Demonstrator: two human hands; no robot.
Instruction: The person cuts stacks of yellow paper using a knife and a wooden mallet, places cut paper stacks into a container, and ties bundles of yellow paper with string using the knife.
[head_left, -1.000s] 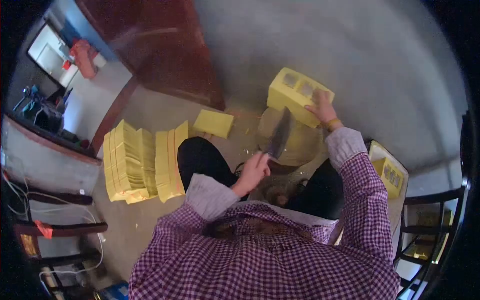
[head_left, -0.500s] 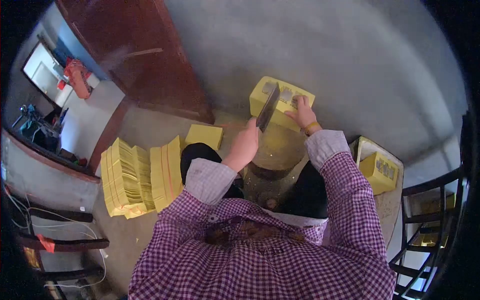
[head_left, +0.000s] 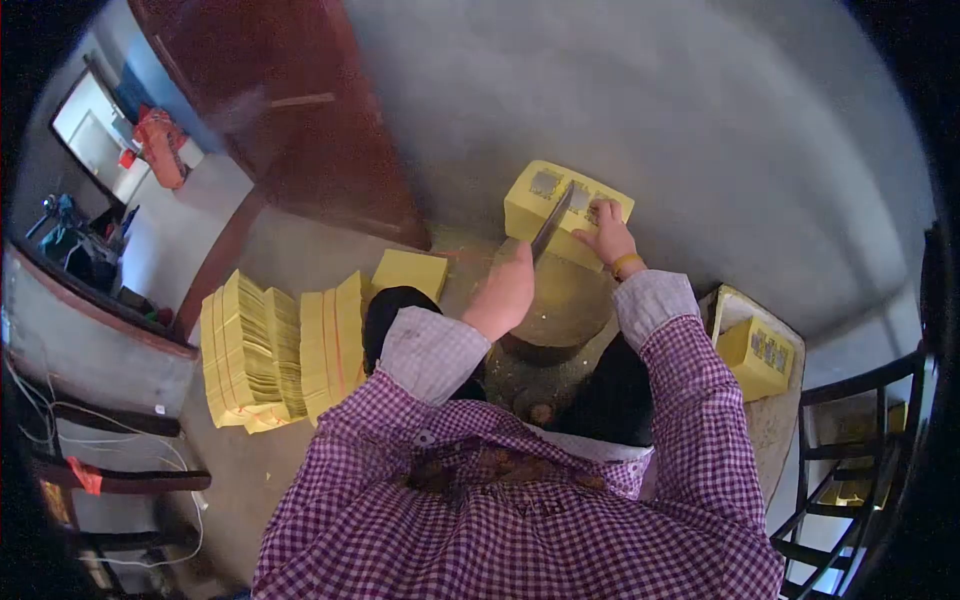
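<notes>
My left hand (head_left: 502, 292) is closed around the handle of a cleaver (head_left: 553, 226). The dark blade slants up and away, its tip over the top of a stack of yellow paper (head_left: 530, 207). Silver-grey squares with dark print run along the top of that stack. From the right, my right hand (head_left: 610, 243) grips the same stack, fingers bent on its top near the right end and thumb toward the blade. The stack sits at the far side of a round chopping block (head_left: 568, 308), against the wall. Whether the blade touches the paper is hard to tell.
Tied bundles of yellow paper (head_left: 335, 340) stand on the floor at left, with a flat yellow stack (head_left: 411, 272) beside them. Another printed stack (head_left: 757, 358) lies in a shallow tray (head_left: 790, 335) at right. Dark chairs (head_left: 858, 450) flank both sides; a red-brown door (head_left: 300, 130) stands behind.
The cleaver has turned, its tip now farther right and its blade seen more edge-on. My left hand has shifted slightly right. My right hand stays on the stack.
</notes>
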